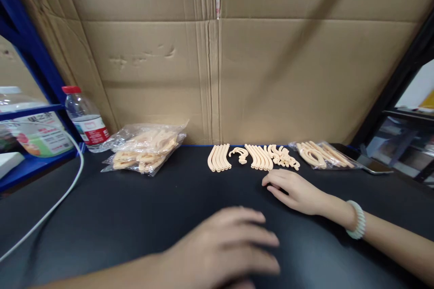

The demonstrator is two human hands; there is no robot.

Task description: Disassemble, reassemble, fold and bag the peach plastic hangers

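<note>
My left hand (220,248) is over the near middle of the black table, slightly blurred, fingers apart and holding nothing. Farther right, my right hand (293,189) lies on the table with its fingers spread and nothing in it, its fingertips just in front of the cream pieces. Those are a row of curved strips (219,158), a small group of hooked pieces (241,154), a second row of curved strips (259,157) and a cluster of small wavy pieces (281,156). A pale beaded bracelet circles my right wrist.
Clear bags of cream pieces lie at the back left (145,149) and back right (322,154). A red-capped bottle (86,122), a white cable (64,196) and a blue shelf stand left. Cardboard (152,67) backs the black table (135,207). A flat dark object (376,167) lies right.
</note>
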